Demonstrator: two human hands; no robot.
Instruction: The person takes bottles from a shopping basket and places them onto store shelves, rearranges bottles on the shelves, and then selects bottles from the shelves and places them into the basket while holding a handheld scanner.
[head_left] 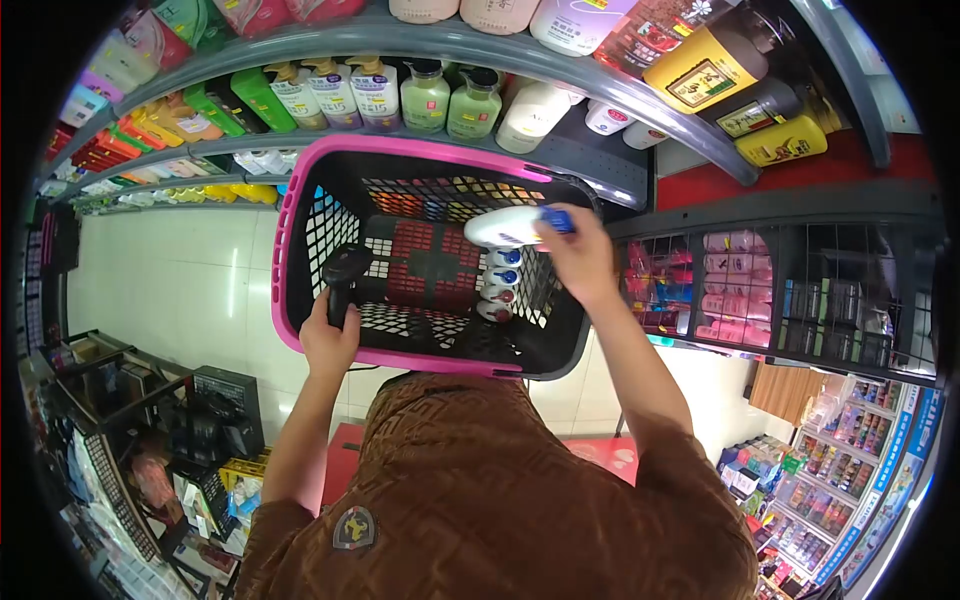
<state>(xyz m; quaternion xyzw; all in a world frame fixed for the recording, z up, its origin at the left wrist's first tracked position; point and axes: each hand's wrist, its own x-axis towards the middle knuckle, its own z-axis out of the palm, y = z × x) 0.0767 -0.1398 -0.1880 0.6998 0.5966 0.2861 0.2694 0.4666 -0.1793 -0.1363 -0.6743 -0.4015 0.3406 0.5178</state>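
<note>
My right hand (pixel 580 262) is closed around the blue cap end of a white bottle (pixel 497 228), held tilted over the right part of a black shopping basket with a pink rim (pixel 400 147). Below the bottle, several white bottles with blue or dark red caps (pixel 500 277) stand in a row along the basket's right side. My left hand (pixel 331 338) grips the handle of a black handheld barcode scanner (pixel 345 265), whose head hangs over the basket's left part. The fingers of both hands are partly hidden.
Shelves (pixel 400 38) of pump bottles (pixel 374 95) and tubes curve beyond the basket. Wire racks (pixel 735 290) of pink packages stand to the right. Dark crates and goods (pixel 215 410) are at lower left, beside a tiled floor (pixel 165 270). A red surface (pixel 605 457) shows behind my body.
</note>
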